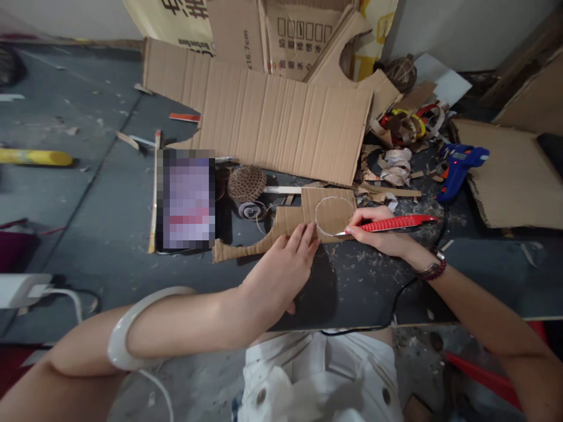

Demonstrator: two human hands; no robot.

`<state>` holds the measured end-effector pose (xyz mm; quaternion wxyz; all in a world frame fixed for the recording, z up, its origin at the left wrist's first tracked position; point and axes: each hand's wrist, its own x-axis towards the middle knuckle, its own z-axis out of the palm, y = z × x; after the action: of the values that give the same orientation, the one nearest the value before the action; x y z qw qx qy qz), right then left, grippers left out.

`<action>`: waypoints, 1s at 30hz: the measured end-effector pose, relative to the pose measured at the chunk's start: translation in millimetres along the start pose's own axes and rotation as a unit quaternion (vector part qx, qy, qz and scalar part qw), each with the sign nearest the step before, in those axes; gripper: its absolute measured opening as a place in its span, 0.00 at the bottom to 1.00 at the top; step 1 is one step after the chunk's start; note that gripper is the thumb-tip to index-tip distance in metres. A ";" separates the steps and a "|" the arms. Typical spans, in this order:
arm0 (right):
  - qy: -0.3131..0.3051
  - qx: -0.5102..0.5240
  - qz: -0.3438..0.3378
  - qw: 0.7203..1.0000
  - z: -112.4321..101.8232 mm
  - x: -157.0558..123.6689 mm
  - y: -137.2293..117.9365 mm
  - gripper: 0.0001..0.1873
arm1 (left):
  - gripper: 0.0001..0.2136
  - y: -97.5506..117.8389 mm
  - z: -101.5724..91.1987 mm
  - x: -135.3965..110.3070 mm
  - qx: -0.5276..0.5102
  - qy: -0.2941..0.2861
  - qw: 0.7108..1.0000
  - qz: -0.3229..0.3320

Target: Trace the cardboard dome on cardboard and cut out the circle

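Observation:
A small piece of brown cardboard [290, 223] lies on the dark table [387, 293], with a white circle [335, 215] drawn on its right end. My left hand [281, 272] lies flat on the cardboard, fingers stretched out and pressing it down just left of the circle. My right hand [378, 234] grips a red utility knife [396, 223]; its blade tip touches the cardboard at the circle's lower right edge. A white bangle sits on my left forearm and a dark bracelet on my right wrist.
A large corrugated sheet [272, 111] lies behind, with cardboard boxes beyond. A blue glue gun [460, 164] and curled cardboard strips [396, 164] are at the right, a rolled cardboard disc [247, 183] and a blurred phone screen [189, 199] at the left. A black cable [396, 299] crosses the table's front edge.

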<state>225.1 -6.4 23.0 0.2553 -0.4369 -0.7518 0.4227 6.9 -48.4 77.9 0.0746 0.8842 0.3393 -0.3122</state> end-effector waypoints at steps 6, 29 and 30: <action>0.004 0.028 0.019 0.999 -1.2 1.0 4.5 0.13 | 0.57 0.3 -1.2 0.2 -0.002 -0.011 1.000 -0.002; 0.023 0.069 0.030 0.997 -4.8 1.3 5.9 0.13 | 0.58 0.8 -0.1 -0.2 0.005 -0.018 1.000 -0.003; 0.026 0.074 0.034 0.996 -5.2 1.3 6.1 0.14 | 0.58 0.9 -0.2 -0.4 0.007 -0.019 1.000 -0.002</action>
<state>231.1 -1.5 20.4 0.2918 -0.4529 -0.6961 0.4745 7.3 -49.2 78.3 0.0745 0.8777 0.3379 -0.3315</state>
